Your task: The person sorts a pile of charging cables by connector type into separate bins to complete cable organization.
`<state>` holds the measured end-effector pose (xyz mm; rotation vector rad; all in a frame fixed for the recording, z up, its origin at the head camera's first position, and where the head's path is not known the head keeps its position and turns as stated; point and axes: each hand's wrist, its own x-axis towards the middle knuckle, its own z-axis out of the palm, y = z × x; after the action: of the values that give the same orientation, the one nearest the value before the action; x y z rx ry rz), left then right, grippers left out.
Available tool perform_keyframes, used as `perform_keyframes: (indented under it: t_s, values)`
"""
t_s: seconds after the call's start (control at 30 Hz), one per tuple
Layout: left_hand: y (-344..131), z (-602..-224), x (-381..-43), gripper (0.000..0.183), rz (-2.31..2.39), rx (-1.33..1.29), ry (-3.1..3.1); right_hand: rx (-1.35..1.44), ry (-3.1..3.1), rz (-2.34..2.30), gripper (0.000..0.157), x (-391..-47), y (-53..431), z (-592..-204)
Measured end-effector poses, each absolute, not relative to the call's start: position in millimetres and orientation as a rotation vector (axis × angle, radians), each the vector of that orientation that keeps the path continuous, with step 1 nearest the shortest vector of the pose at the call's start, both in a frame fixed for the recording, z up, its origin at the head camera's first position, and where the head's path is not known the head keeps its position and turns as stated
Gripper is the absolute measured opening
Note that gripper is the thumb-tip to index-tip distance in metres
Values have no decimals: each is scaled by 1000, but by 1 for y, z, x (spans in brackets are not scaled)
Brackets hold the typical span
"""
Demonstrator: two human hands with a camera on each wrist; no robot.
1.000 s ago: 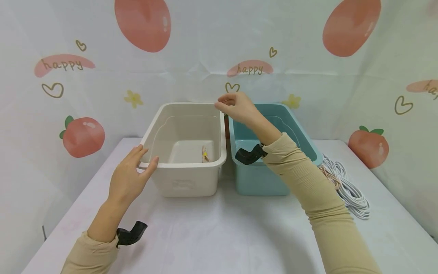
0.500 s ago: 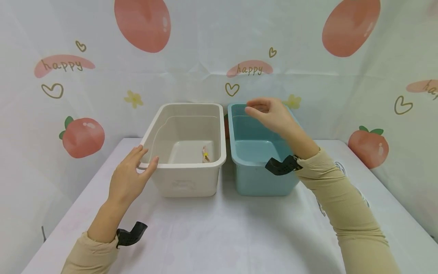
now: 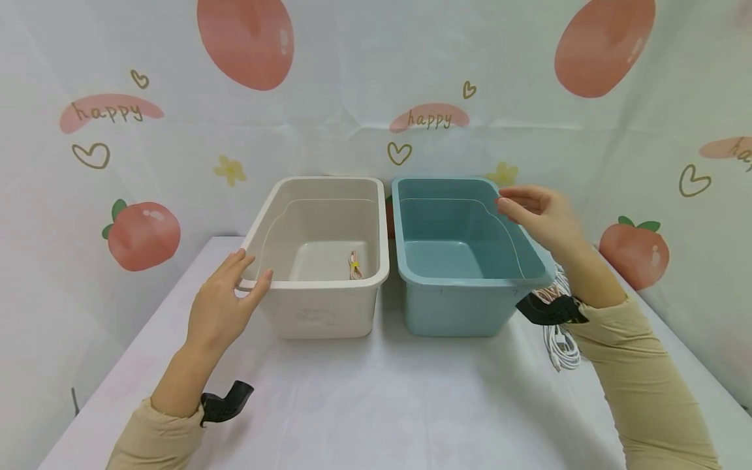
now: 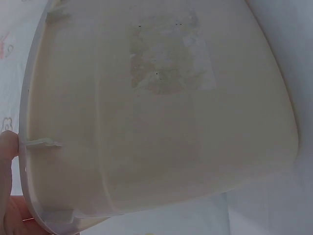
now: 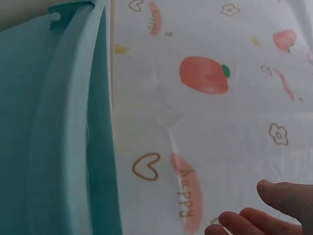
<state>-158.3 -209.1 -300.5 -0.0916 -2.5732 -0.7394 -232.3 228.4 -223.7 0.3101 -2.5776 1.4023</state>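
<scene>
My left hand (image 3: 219, 307) rests at the near left corner of a cream plastic bin (image 3: 317, 285), fingers and thumb spread on its rim. The left wrist view shows the fingertips (image 4: 9, 144) at the rim. Inside the bin lies a small bundled cable (image 3: 355, 266) with a yellow tie. Holding nothing, my right hand (image 3: 546, 215) hovers over the right rim of a teal bin (image 3: 470, 282), its fingers loosely bent. Past that bin, white coiled cables (image 3: 561, 349) lie on the table, partly hidden by the right forearm and its black wrist camera.
Both bins stand side by side on a white-covered table (image 3: 376, 405), a narrow gap between them. Behind them hangs a white backdrop (image 3: 341, 78) printed with fruit, hearts and words. A coppery cable (image 3: 549, 294) shows among the white coils at right.
My right hand has moved rightward, from above the cream bin's right rim across the teal bin to its right side. The left hand stays where it was.
</scene>
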Motion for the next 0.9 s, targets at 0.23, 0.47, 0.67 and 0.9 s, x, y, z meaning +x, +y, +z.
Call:
perform_keyframes:
  t_s: [0.23, 0.47, 0.67, 0.9]
  values:
    - [-210, -301, -157, 55, -738, -91, -2559, 132, -2601, 1394, 51, -219, 265, -239]
    - [-210, -302, -158, 54, -746, -93, -2551, -2, -2569, 1426, 25, -211, 300, -268]
    - [-210, -302, -159, 54, -750, -92, -2553, -86, -2653, 1323, 24, -204, 324, -298]
    - [-209, -302, -159, 54, -752, -88, -2561, -192, -2743, 1158, 61, -197, 342, -327]
